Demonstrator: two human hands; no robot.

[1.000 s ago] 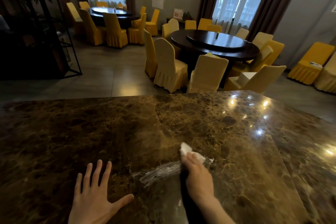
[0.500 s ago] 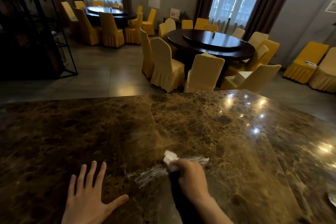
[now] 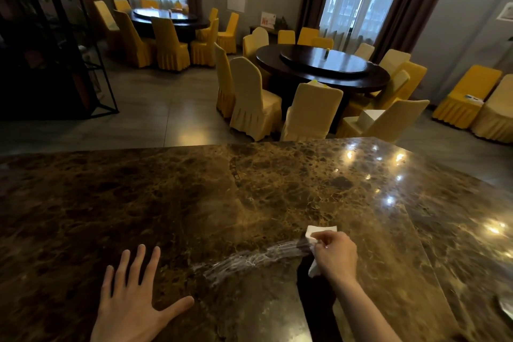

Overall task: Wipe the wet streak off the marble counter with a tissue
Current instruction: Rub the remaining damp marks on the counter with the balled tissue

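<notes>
While my right hand [image 3: 334,254] pinches the folded white tissue [image 3: 319,232] at the right end of the wet streak [image 3: 249,259], the streak's long axis runs down-left across the marble counter [image 3: 166,203] towards my left hand [image 3: 133,305]; that hand lies flat, fingers spread, holding nothing. In my judgement the coming stroke must travel leftward along that axis; the right hand is the nearer.

Tissue [image 3: 322,231] at streak's [image 3: 249,259] right end — left hand [image 3: 130,302] lies left.

The marble counter [image 3: 138,197] lies bare on all sides of the 2 hands, its far half unobstructed.
</notes>
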